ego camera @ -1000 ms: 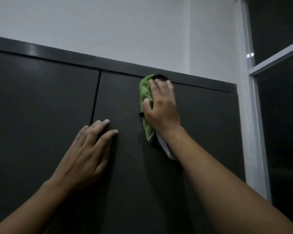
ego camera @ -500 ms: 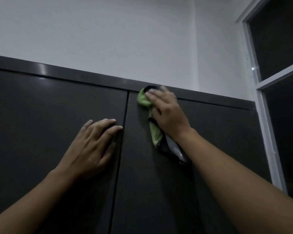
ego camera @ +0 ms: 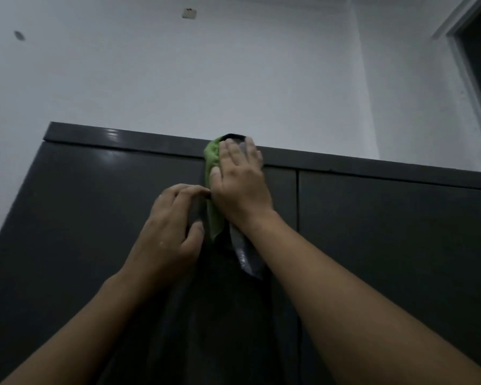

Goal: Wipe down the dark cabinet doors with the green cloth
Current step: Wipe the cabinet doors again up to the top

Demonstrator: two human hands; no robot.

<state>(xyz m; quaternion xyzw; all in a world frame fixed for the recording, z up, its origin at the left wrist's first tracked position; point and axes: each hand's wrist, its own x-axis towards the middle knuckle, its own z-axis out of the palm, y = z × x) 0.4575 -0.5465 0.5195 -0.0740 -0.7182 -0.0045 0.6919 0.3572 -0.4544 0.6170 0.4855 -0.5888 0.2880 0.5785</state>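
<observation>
The dark cabinet fills the lower view, with a left door (ego camera: 95, 218) and a right door (ego camera: 386, 245) under a top trim (ego camera: 128, 140). My right hand (ego camera: 242, 187) lies flat on the green cloth (ego camera: 213, 159) and presses it against the door's top edge and the trim. The cloth's grey and black part hangs below my wrist. My left hand (ego camera: 170, 232) sits just left of the cloth. Its fingers and thumb are curled around the vertical edge of the left door.
A white wall (ego camera: 233, 79) rises above the cabinet. At the far right a white window frame (ego camera: 472, 65) surrounds dark glass. A small fixture (ego camera: 188, 13) sits high on the ceiling. A door seam (ego camera: 298, 218) runs just right of my right forearm.
My view has tilted up and to the left. My left hand went from lying flat on the door to curling around its edge. My right hand has stayed at the top trim with the cloth.
</observation>
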